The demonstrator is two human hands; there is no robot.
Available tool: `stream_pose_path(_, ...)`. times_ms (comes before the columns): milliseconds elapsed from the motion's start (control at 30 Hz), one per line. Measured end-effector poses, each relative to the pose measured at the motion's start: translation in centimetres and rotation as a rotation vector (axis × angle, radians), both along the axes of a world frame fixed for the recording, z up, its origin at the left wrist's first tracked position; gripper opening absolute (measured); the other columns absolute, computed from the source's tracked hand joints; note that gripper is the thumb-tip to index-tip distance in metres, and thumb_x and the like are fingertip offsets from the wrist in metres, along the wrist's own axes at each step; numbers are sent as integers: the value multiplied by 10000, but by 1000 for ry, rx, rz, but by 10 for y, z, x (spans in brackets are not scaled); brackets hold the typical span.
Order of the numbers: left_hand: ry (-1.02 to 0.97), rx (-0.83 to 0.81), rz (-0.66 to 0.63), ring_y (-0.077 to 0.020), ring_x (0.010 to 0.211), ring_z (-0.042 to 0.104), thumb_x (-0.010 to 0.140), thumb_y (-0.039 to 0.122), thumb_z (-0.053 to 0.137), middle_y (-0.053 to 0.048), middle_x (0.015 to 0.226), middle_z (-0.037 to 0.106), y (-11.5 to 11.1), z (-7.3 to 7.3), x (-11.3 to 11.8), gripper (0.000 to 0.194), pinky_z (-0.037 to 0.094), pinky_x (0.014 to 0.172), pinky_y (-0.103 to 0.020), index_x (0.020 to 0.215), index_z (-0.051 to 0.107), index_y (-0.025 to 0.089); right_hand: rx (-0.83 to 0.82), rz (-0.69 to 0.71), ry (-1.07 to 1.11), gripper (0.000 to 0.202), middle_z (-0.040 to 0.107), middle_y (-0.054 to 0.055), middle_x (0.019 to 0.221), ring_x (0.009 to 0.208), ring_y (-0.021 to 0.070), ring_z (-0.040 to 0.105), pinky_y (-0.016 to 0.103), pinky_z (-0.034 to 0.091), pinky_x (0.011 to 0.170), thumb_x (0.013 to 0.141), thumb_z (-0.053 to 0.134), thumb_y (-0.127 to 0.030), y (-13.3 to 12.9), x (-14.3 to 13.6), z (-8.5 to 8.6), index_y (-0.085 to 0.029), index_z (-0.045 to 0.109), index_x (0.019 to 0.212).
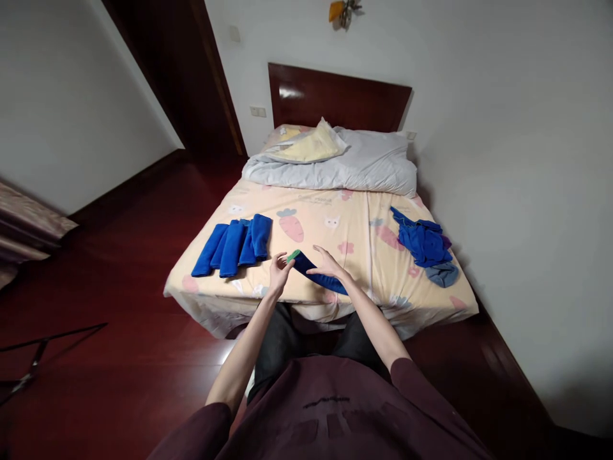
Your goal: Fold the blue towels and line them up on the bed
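A rolled or folded dark blue cloth (313, 271) with a green end lies slanted near the bed's front edge. My left hand (280, 271) pinches its green end between thumb and fingers. Over the cloth's middle is my right hand (328, 263), its fingers spread; whether it touches the cloth is unclear. Several folded blue cloths (231, 248) lie side by side to the left on the patterned bed sheet (316, 220). At the right side of the bed sits a crumpled heap of blue cloths (424, 241), with a grey-blue one (441, 274) at its front.
A grey quilt (373, 160) and a yellow cloth (316, 144) are bunched before the dark wooden headboard (340, 99). My legs are against the bed's front edge. A thin black frame (41, 351) stands on the red floor at left.
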State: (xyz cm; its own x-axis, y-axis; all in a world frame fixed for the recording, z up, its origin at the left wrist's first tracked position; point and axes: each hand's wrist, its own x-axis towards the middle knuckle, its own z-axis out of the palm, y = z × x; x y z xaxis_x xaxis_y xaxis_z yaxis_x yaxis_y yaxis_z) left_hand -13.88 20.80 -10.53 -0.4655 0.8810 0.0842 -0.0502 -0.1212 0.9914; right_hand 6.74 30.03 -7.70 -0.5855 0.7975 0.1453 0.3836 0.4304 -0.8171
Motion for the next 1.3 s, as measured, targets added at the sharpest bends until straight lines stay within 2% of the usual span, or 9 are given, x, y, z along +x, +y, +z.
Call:
stream_pose_path(67,11,62,-84,-238,1109,691,827,320,762,-117,1117,713,5,20,7,469,550,999,-394,1231,557,197,-83,130,70,1043,571,162,1495,1363,291,560,424,433,1156,578,957,-421,12,-15,21,-193,519,1496)
stream_pose_path(167,38,113,-161,-253,1140,682,828,331,775,-128,1152,711,14,47,14,479,546,1005,-405,1241,569,206,-131,284,92,656,759,73,1149,1051,239,703,346,548,940,641,897,-411,23,-22,49,-167,723,1225)
stream_pose_path(300,12,197,-115,-265,1263,627,818,366,794,-149,1316,648,23,60,18,534,525,1046,-403,1281,568,225,-92,169,86,354,746,2,802,735,180,674,269,528,685,717,832,-448,26,-13,75,-139,782,883)
stream_pose_path(400,-51,184,-211,-263,1304,601,790,370,817,-148,1356,632,22,42,25,593,512,1061,-421,1307,557,244,-87,46,189,371,749,18,803,711,177,668,264,522,655,711,843,-469,23,-8,89,-138,777,865)
stream_pose_path(533,-14,20,-374,-274,1208,651,671,336,894,-151,1222,692,13,-1,38,640,505,1042,-453,1228,606,206,-76,-33,332,436,764,47,845,754,199,690,292,555,693,704,851,-529,17,-21,104,-145,774,896)
stream_pose_path(667,88,-53,-260,-275,1058,691,646,335,885,-132,1117,723,4,-26,34,567,543,969,-446,1140,658,173,-45,-68,432,473,775,54,889,797,216,697,321,577,744,718,834,-584,6,-57,118,-162,766,919)
stream_pose_path(967,256,-146,129,-281,891,698,691,243,765,-139,973,738,5,-32,-48,376,565,815,-395,1041,679,139,-65,-65,541,464,777,78,992,911,248,734,365,611,835,795,779,-583,-19,-184,126,-165,742,992)
stream_pose_path(1133,290,-188,229,-254,870,697,669,225,728,-98,965,746,12,-35,-98,426,559,798,-362,1083,669,143,-21,-51,530,415,787,66,941,875,249,740,376,627,824,704,848,-479,-19,-246,119,-166,739,953)
stream_pose_path(1300,329,-152,284,-253,867,698,657,231,704,-91,960,752,15,-36,-134,445,557,806,-357,1089,685,124,-28,-112,520,372,796,73,909,840,253,746,371,626,818,635,875,-424,-8,-280,115,-164,734,862)
